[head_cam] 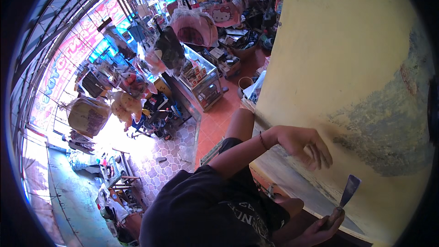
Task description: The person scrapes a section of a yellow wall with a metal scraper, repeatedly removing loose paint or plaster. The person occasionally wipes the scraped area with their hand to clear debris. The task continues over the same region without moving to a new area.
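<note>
Before me stands a yellow painted wall with a broad, rough grey patch of worn surface. My left hand, with a thin dark bracelet at the wrist, hangs in front of the wall with loosely bent fingers and holds nothing. Lower down, my right hand grips the handle of a putty knife. Its flared metal blade points up, beside the lower wall. Whether the blade touches the wall cannot be told. My bare knees are bent close to the wall.
A glass display case stands on red floor tiles. Bagged plush toys and other goods hang near the bright shopfront. Below lies stone-patterned paving. A cluttered wooden bench is behind me, and a wicker-like basket by the wall.
</note>
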